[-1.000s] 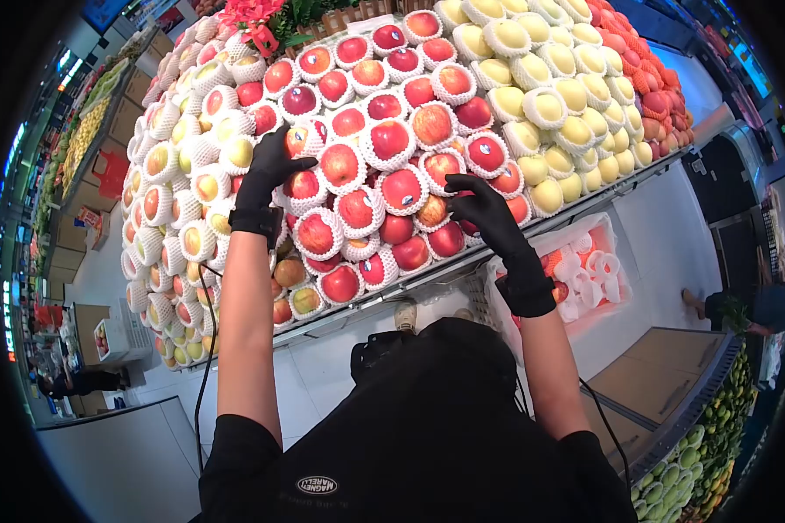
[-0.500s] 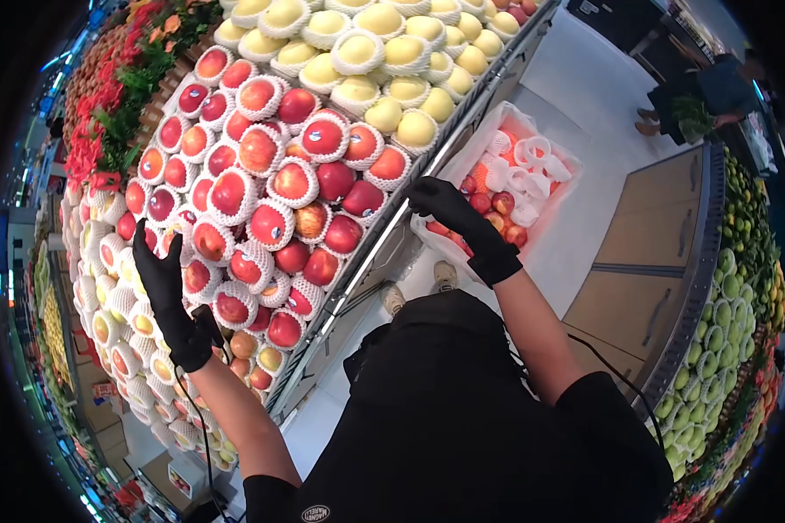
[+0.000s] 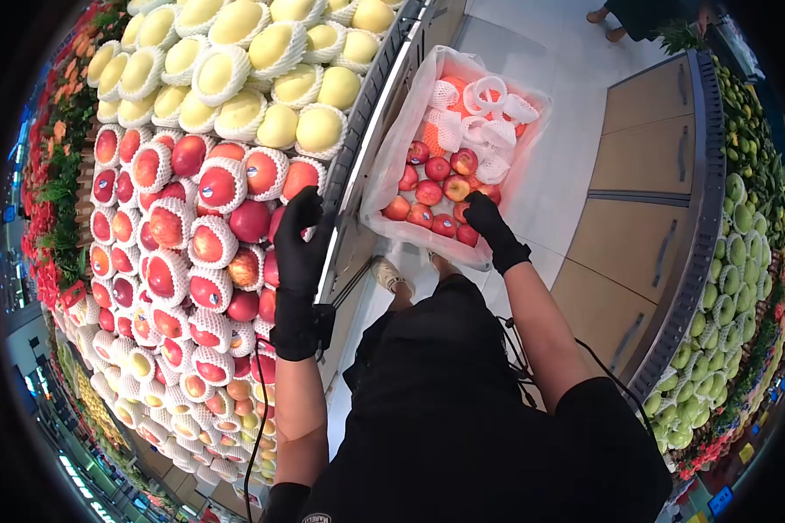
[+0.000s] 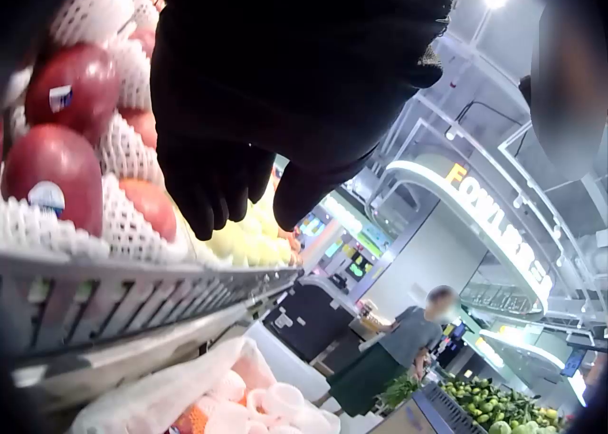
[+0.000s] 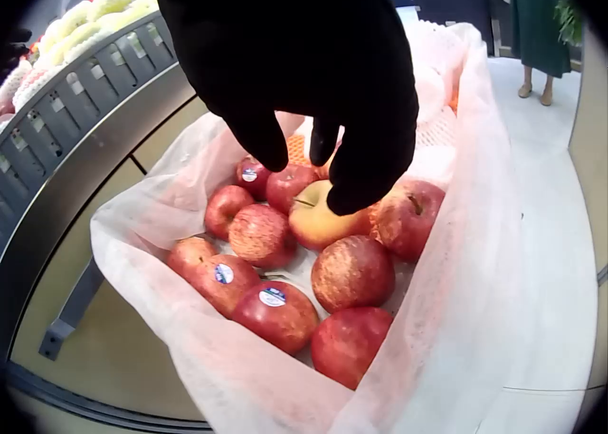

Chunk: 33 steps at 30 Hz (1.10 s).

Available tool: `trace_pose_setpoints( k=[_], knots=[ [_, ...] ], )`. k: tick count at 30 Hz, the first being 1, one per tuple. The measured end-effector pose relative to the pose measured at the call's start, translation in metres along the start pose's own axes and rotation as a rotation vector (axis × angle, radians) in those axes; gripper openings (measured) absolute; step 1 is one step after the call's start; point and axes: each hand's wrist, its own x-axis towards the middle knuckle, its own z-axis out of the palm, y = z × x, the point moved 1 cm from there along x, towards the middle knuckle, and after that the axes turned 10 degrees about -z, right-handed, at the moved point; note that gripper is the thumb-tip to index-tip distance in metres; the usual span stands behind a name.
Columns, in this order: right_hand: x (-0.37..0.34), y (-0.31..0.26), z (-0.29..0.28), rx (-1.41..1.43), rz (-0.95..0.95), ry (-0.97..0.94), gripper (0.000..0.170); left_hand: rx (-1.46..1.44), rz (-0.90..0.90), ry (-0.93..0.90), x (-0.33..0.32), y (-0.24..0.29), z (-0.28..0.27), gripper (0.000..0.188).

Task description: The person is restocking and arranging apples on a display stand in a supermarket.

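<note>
Gloved Hands Over Fruit Display and Lined Crate

The left hand [image 3: 302, 248] hovers at the edge of the fruit display [image 3: 358, 148], beside foam-netted red apples [image 3: 166, 227]. Pale yellow fruits [image 3: 222, 74] sit above them in the view. The right hand [image 3: 490, 228] reaches over the lined crate [image 3: 525, 196], close to loose apples [image 3: 429, 193]; white foam nets [image 3: 490, 131] lie beside these.

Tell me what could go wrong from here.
The right hand reaches among bare apples packed against each other, so lifting one might bruise its neighbours. The left hand is beside an apple near the display's edge; a nudge could perhaps tip it off. The cable by that arm might catch on fruit.
</note>
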Motion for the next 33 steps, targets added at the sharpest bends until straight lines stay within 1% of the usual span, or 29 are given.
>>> trace_pose_setpoints(
  k=[1, 2, 3, 5, 8, 9, 11, 12, 15, 16, 18, 19, 20, 23, 24, 27, 30, 32, 33],
  knots=[
    [0.004, -0.001, -0.010, 0.019, 0.070, 0.023, 0.037, -0.018, -0.039, -0.076, 0.005, -0.005, 0.021, 0.045],
    [0.011, -0.003, -0.019, 0.066, 0.131, 0.007, 0.045, -0.068, -0.082, -0.156, 0.010, -0.014, 0.041, 0.048],
    [0.019, 0.002, -0.017, 0.013, 0.157, 0.090, 0.051, -0.117, -0.133, -0.235, 0.014, -0.020, 0.059, 0.051],
    [0.031, 0.011, -0.017, -0.021, 0.117, 0.181, 0.056, -0.073, -0.119, -0.268, 0.021, -0.012, 0.094, 0.053],
    [0.060, 0.029, -0.007, -0.054, 0.047, 0.180, 0.054, -0.058, -0.101, -0.362, 0.046, -0.034, 0.146, 0.050],
    [0.066, 0.027, -0.006, -0.094, 0.070, 0.154, 0.056, -0.039, -0.113, -0.389, 0.057, -0.042, 0.162, 0.048],
    [0.081, 0.017, -0.010, -0.172, 0.114, 0.102, 0.060, -0.055, -0.142, -0.362, 0.078, -0.061, 0.198, 0.043],
    [0.090, 0.020, -0.006, -0.270, 0.206, 0.002, 0.079, -0.063, -0.157, -0.349, 0.087, -0.071, 0.213, 0.040],
    [0.100, 0.006, -0.009, -0.340, 0.251, 0.013, 0.081, -0.046, -0.191, -0.390, 0.115, -0.097, 0.254, 0.034],
    [0.103, -0.001, -0.015, -0.354, 0.293, -0.049, 0.082, 0.009, -0.217, -0.400, 0.122, -0.105, 0.267, 0.029],
    [0.106, 0.000, -0.015, -0.415, 0.294, -0.061, 0.079, 0.113, -0.029, -0.418, 0.141, -0.134, 0.292, 0.029],
    [0.108, -0.002, -0.017, -0.446, 0.294, -0.068, 0.078, 0.162, 0.066, -0.425, 0.149, -0.139, 0.301, 0.029],
    [0.111, -0.003, -0.021, -0.449, 0.297, -0.073, 0.072, 0.240, 0.061, -0.455, 0.154, -0.145, 0.310, 0.034],
    [0.120, 0.017, -0.014, -0.288, 0.186, 0.308, 0.059, 0.296, 0.189, -0.363, 0.160, -0.169, 0.338, 0.031],
    [0.125, 0.021, -0.017, -0.112, 0.140, 0.376, 0.048, 0.352, 0.218, -0.378, 0.162, -0.167, 0.340, 0.037],
    [0.138, 0.024, -0.014, 0.147, 0.216, 0.403, 0.043, 0.333, 0.282, -0.452, 0.159, -0.156, 0.337, 0.038],
    [0.147, 0.035, -0.008, 0.177, 0.277, 0.212, 0.036, 0.269, 0.132, -0.531, 0.155, -0.148, 0.330, 0.038],
    [0.151, 0.047, -0.002, 0.065, 0.204, 0.240, 0.033, 0.205, 0.204, -0.434, 0.150, -0.149, 0.323, 0.033],
    [0.151, 0.044, -0.003, 0.008, 0.167, 0.253, 0.031, 0.172, 0.239, -0.384, 0.149, -0.143, 0.319, 0.030]
  ],
)
